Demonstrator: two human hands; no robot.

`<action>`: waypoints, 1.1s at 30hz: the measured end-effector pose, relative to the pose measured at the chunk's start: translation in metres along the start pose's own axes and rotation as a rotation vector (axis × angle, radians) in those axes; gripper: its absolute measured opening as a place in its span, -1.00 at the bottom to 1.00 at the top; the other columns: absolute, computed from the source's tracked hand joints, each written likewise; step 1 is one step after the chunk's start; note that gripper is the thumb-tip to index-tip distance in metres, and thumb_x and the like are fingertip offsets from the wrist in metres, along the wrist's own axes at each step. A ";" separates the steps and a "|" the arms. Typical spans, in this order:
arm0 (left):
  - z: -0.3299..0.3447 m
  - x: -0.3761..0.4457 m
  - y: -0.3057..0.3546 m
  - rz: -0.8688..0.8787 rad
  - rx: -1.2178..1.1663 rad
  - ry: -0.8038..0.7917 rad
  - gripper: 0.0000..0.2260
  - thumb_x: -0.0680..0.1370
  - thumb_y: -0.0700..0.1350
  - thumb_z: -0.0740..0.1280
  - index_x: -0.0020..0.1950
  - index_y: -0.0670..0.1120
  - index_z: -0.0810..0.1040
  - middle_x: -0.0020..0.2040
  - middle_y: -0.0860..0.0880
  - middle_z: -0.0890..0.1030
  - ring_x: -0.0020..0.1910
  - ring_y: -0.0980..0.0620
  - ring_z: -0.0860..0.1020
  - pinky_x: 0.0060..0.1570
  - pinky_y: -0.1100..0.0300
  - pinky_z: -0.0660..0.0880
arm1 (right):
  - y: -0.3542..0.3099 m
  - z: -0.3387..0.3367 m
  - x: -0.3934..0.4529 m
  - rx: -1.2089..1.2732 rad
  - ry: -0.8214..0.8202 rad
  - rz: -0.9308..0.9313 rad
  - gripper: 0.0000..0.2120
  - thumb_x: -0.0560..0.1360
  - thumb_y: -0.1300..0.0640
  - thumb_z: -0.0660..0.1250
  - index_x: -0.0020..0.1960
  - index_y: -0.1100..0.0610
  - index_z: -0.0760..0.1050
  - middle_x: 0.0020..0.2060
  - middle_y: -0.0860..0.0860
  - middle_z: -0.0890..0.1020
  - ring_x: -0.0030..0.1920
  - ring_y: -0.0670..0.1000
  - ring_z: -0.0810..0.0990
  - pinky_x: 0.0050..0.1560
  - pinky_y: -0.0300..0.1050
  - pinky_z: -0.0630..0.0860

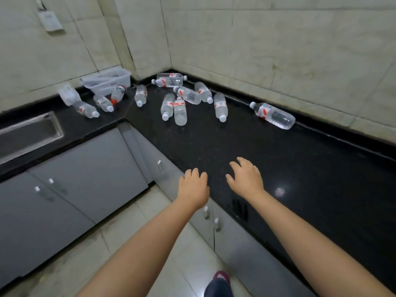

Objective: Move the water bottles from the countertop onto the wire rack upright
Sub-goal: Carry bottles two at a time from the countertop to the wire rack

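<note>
Clear plastic water bottles (174, 109) with red-and-white labels lie scattered on their sides across the black stone countertop (300, 168), most of them bunched toward the inner corner. One bottle (272, 115) lies apart to the right, close against the back ledge. A few more lie on the left run of the counter, just in front of a white plastic basket (106, 81) that stands by the wall. At least one there seems to have a red cap (113, 101).

No wire rack shows anywhere in this view, and I see no bottle standing upright, so I judge the task barely begun: every visible bottle is yet to be moved.

Both hands are stretched out over the near part of the counter, well apart from the bottles. The left hand (194, 187) hovers by the counter's front edge with fingers loosely bent, holding nothing. The right hand (246, 176) is over the stone with fingers spread and relaxed, also empty.

Further out, grey cabinet doors (85, 168) run below the counter, a steel sink (27, 133) sits at the left, and pale tiles cover the wall and the floor.
</note>
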State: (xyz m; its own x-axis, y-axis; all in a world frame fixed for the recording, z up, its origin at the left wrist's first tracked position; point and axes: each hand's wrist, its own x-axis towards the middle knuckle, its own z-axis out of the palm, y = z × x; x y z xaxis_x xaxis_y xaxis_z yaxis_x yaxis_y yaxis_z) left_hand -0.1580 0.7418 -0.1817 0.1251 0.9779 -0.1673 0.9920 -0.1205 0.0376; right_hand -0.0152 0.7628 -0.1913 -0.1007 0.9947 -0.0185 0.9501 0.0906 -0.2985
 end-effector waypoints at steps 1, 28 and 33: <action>-0.001 0.021 -0.004 0.016 0.008 -0.003 -0.68 0.60 -0.06 0.15 0.31 -0.16 0.32 0.33 -0.16 0.36 0.35 -0.16 0.29 0.26 0.00 0.33 | 0.002 0.003 0.021 0.003 0.008 0.004 -0.56 0.55 0.05 0.18 0.38 0.17 0.27 0.44 0.15 0.24 0.46 0.11 0.19 0.42 0.08 0.17; -0.059 0.524 -0.054 0.858 0.199 -0.056 -0.49 0.55 -0.21 0.23 0.47 -0.04 0.16 0.52 -0.06 0.13 0.51 -0.04 0.09 0.41 0.09 0.24 | 0.077 0.010 0.306 0.013 0.089 0.772 -0.57 0.48 0.13 0.32 0.30 0.25 0.40 0.33 0.24 0.42 0.37 0.20 0.36 0.37 0.07 0.30; -0.061 0.563 -0.040 1.051 0.220 -0.246 -0.44 0.55 -0.12 0.28 0.50 -0.02 0.14 0.55 0.00 0.09 0.54 0.01 0.03 0.50 0.13 -0.01 | 0.107 0.001 0.336 -0.048 0.083 0.837 -0.53 0.43 0.15 0.37 0.28 0.30 0.41 0.26 0.27 0.48 0.29 0.25 0.43 0.30 0.11 0.37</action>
State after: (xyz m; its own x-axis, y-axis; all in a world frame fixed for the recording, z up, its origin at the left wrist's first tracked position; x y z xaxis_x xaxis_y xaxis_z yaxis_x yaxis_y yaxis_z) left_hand -0.1278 1.3080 -0.2170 0.8841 0.3123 -0.3475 0.3675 -0.9242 0.1043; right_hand 0.0521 1.1067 -0.2308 0.6629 0.7346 -0.1446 0.7133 -0.6783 -0.1765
